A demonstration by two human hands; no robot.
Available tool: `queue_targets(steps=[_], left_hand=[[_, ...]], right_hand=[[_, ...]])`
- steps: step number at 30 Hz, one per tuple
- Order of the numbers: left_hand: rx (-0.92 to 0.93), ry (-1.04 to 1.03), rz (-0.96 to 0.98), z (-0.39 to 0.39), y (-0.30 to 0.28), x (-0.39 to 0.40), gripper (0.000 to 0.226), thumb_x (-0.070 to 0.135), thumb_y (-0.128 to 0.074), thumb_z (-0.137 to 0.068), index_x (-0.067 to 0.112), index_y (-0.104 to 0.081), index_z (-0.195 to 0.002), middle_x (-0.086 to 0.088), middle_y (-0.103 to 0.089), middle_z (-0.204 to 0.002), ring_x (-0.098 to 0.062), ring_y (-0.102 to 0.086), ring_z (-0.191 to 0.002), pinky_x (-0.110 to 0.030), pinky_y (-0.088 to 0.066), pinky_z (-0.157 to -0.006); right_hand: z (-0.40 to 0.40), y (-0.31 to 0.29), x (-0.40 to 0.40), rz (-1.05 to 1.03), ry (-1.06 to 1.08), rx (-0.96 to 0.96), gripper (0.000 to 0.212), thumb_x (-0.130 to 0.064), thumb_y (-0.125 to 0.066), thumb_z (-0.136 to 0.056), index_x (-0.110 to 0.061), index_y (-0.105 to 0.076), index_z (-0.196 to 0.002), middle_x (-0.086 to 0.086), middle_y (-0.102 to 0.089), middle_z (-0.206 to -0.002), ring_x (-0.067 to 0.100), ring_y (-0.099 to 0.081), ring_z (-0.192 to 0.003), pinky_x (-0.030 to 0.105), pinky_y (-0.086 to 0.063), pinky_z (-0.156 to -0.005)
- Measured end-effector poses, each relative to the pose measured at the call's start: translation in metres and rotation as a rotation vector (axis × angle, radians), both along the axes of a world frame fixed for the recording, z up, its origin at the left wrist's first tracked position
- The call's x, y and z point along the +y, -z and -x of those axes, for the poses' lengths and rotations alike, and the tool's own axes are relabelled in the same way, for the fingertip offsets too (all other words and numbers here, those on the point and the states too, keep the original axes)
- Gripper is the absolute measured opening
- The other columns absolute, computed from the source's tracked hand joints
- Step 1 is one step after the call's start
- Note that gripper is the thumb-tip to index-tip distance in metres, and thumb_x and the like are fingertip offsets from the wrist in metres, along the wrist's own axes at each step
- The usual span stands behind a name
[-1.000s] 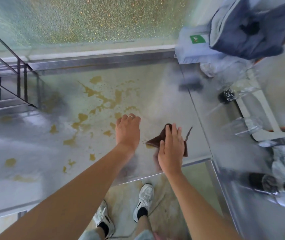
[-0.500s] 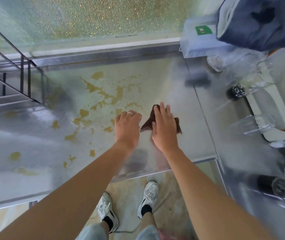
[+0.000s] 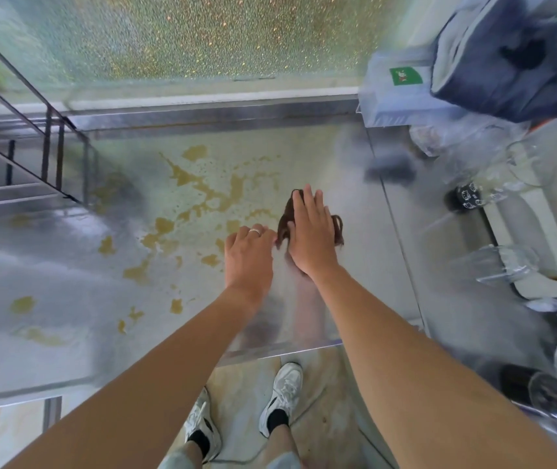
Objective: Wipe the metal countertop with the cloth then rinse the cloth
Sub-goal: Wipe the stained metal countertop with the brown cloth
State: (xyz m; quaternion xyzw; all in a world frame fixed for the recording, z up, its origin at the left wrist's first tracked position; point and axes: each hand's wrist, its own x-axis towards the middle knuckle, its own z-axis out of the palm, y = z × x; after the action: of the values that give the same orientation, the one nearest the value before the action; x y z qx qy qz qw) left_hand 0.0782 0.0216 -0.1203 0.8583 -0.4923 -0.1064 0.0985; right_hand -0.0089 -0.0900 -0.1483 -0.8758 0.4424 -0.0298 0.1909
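We are early in the wiping, by our reading. Our right hand [image 3: 310,231] lies flat on the brown cloth [image 3: 285,220], fingers straight and together, pressing it onto the metal desk [image 3: 365,265] without gripping it; the cloth is bunched beneath the palm and shows only at the fingertips and along both sides of the hand. Our left hand [image 3: 248,255] rests just beside it, nearly touching the cloth's edge, with fingers bent down toward the surface and a ring [image 3: 255,231] on one of them; it holds nothing that we can see. The cloth sits at the right-hand border of the yellowish spill [image 3: 202,187], which spreads away to the left and toward the back wall in a large splash with many scattered blots, some reaching the far left of the desk. Nearly all of that mess looks untouched, so we judge that most of the wiping is left. The strip of metal between us and the cloth looks free of blots, though we cannot say whether it was ever dirty. Once the stains are cleared, rinsing the cloth remains entirely undone; no sink or tap shows from where we look. Glassware [image 3: 507,265] and a dark bag [image 3: 513,52] stand well off to the right, clear of the spill.
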Motion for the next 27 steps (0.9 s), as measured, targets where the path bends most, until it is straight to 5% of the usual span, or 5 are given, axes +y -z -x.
queue_targets(steps=[8, 15, 22, 27], left_hand=[[0.024, 0.032, -0.010, -0.004, -0.009, -0.003, 0.021, 0.015, -0.063, -0.086, 0.029, -0.064, -0.102, 0.008, -0.062, -0.109, -0.018, -0.054, -0.105, -0.031, -0.036, -0.100], [-0.027, 0.039, -0.063, -0.006, -0.003, -0.001, 0.044, 0.002, -0.069, -0.067, 0.032, -0.062, -0.097, 0.012, -0.059, -0.099, -0.016, -0.056, -0.098, -0.030, -0.027, -0.103], [0.027, 0.019, -0.023, -0.004, -0.014, -0.004, 0.020, 0.023, -0.069, -0.080, 0.031, -0.063, -0.097, 0.011, -0.063, -0.103, -0.016, -0.056, -0.101, -0.030, -0.027, -0.104], [0.045, 0.044, -0.093, -0.004, -0.018, -0.007, 0.023, 0.028, -0.067, -0.084, 0.028, -0.061, -0.106, 0.008, -0.062, -0.112, -0.019, -0.055, -0.109, -0.035, -0.026, -0.110]], right_hand=[[0.062, 0.003, 0.072, 0.027, -0.252, -0.127, 0.059, -0.020, -0.043, -0.105, -0.012, -0.027, -0.161, 0.005, -0.018, -0.171, 0.025, -0.009, -0.160, 0.044, -0.023, -0.126], [-0.009, 0.007, -0.026, 0.010, -0.044, -0.022, 0.061, -0.019, -0.049, -0.104, -0.009, -0.026, -0.160, 0.010, -0.014, -0.171, 0.035, -0.010, -0.158, 0.051, -0.023, -0.125], [0.049, -0.003, 0.066, -0.001, -0.132, -0.117, 0.063, -0.017, -0.045, -0.101, -0.015, -0.027, -0.161, 0.002, -0.017, -0.172, 0.024, -0.008, -0.160, 0.042, -0.020, -0.127], [0.046, 0.004, 0.055, -0.003, -0.143, -0.083, 0.060, -0.026, -0.038, -0.103, -0.017, -0.026, -0.162, 0.002, -0.015, -0.172, 0.023, -0.006, -0.160, 0.044, -0.023, -0.126]])
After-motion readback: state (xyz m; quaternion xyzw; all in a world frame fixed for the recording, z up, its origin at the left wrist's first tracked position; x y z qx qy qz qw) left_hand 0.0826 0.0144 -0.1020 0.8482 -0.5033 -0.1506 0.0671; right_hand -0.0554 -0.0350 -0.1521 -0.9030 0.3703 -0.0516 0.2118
